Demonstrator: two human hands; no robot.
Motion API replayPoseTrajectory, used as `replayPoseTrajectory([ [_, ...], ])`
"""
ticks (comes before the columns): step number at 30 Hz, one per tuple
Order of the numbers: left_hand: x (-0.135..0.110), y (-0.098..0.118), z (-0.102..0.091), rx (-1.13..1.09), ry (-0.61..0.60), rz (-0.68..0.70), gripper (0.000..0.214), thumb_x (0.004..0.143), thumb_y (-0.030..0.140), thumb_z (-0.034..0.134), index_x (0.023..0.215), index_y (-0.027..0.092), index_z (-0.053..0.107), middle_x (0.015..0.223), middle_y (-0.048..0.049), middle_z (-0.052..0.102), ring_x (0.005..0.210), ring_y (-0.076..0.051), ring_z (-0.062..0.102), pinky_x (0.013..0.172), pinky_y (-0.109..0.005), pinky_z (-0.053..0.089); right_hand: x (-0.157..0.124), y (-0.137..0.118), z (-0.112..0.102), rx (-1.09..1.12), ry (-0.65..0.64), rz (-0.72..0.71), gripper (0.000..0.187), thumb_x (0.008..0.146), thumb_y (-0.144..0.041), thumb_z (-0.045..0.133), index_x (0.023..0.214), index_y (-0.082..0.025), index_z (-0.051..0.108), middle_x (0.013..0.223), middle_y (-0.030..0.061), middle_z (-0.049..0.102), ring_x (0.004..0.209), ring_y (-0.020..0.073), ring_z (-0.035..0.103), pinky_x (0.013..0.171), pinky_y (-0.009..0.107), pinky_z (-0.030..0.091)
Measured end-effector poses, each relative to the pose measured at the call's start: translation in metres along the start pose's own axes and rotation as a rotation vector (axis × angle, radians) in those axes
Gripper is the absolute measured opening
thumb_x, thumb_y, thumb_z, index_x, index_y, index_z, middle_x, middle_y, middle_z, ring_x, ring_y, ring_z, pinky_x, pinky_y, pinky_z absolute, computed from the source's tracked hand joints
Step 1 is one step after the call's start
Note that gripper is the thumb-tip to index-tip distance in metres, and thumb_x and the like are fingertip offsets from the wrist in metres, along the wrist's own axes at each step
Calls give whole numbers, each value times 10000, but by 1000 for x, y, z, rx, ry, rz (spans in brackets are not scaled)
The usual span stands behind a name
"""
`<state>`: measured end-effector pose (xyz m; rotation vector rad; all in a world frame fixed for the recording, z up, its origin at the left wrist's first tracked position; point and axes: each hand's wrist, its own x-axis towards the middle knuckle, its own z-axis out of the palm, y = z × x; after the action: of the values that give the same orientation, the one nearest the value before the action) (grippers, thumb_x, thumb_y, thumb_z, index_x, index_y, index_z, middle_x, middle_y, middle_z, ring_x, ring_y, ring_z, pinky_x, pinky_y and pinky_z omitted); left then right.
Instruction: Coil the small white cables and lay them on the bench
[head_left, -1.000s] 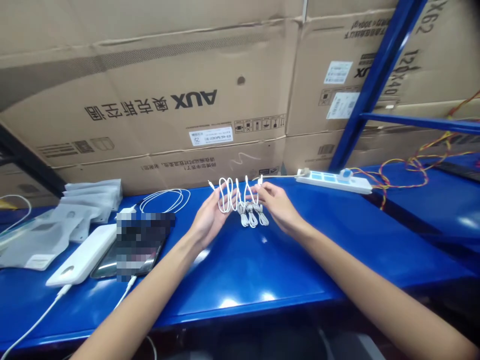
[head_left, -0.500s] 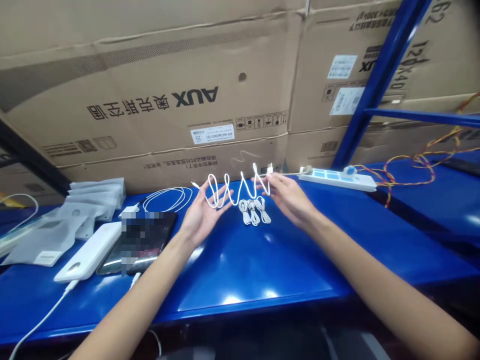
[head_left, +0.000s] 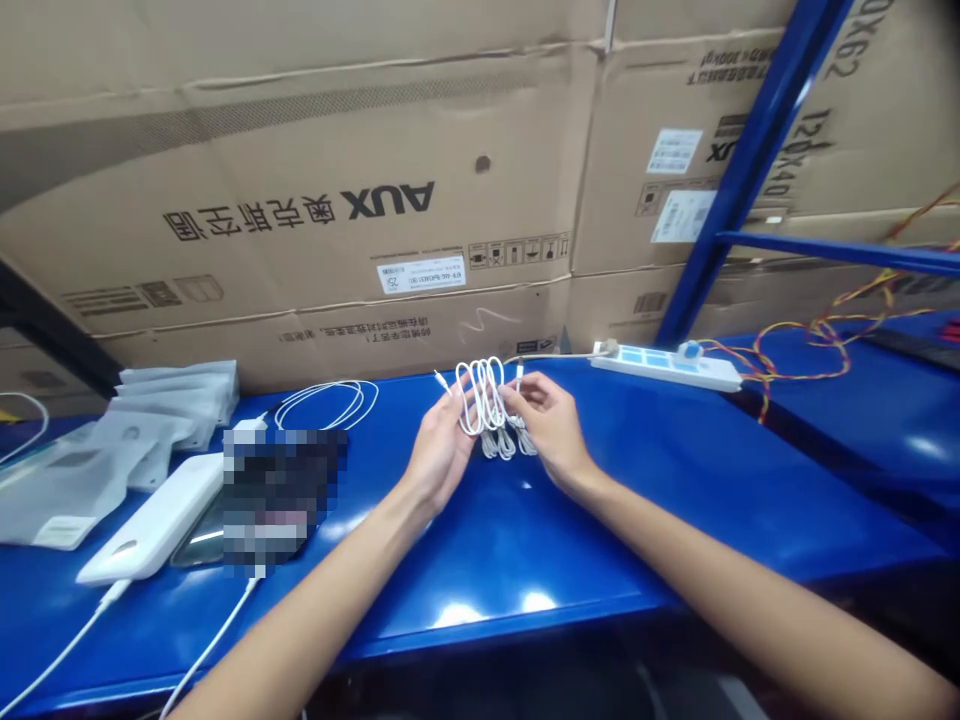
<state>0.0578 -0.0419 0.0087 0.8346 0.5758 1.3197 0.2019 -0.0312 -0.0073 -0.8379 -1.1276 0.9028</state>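
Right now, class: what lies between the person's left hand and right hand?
A looped white cable lies between the left hand and right hand, seen in the head view.

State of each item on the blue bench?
White looped charging cable: bundled, held by both hands.
Bare left hand: closed on the loops.
Bare right hand: pinching the loops.
White plastic power strip: plug inserted.
White plastic power bank: lying flat, cable attached.
Loose white cable: coiled.
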Motion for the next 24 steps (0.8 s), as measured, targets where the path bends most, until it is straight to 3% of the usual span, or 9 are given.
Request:
replayPoseTrajectory([
  [6, -2, -6, 1, -35, -39, 3, 356, 1022, 208, 598, 1367, 134, 644, 1385, -154, 701, 1320, -256, 652, 1169, -426, 497, -4, 1, 0, -111, -42, 18, 356, 883, -521, 725, 844, -172, 785, 781, 51, 760, 736, 209, 681, 717, 324, 548],
  [12, -4, -7, 1, -70, 14, -2, 342, 987, 171, 644, 1326, 160, 690, 1345, -117, 727, 1276, -222, 672, 1171, -377, 486, -6, 6, 0, -146, -87, 34, 347, 829, -528, 779, 799, -184, 809, 821, 62, 783, 760, 220, 684, 724, 330, 526],
  [16, -6, -6, 2, -39, -31, 5, 296, 982, 223, 668, 1261, 144, 729, 1297, -129, 743, 1245, -236, 681, 1127, -364, 507, -6, 2, 3, -125, -97, 104, 365, 793, -548, 803, 788, -183, 806, 773, 58, 760, 747, 213, 671, 714, 320, 522],
  [21, -9, -3, -6, 120, -95, -16, 353, 958, 362, 702, 1234, 146, 745, 1194, -134, 765, 1139, -249, 698, 1058, -372, 516, -7, -1, 6, -112, -121, 146, 402, 792, -568, 788, 766, -167, 779, 713, 46, 722, 654, 178, 613, 623, 289, 472],
  [24, -10, 0, -21, 374, -67, -17, 371, 985, 448, 627, 1183, 163, 761, 1123, -115, 767, 1058, -243, 684, 980, -357, 511, -8, -2, 6, -187, -178, 137, 411, 816, -564, 769, 766, -156, 777, 723, 50, 731, 635, 171, 595, 608, 283, 446],
])
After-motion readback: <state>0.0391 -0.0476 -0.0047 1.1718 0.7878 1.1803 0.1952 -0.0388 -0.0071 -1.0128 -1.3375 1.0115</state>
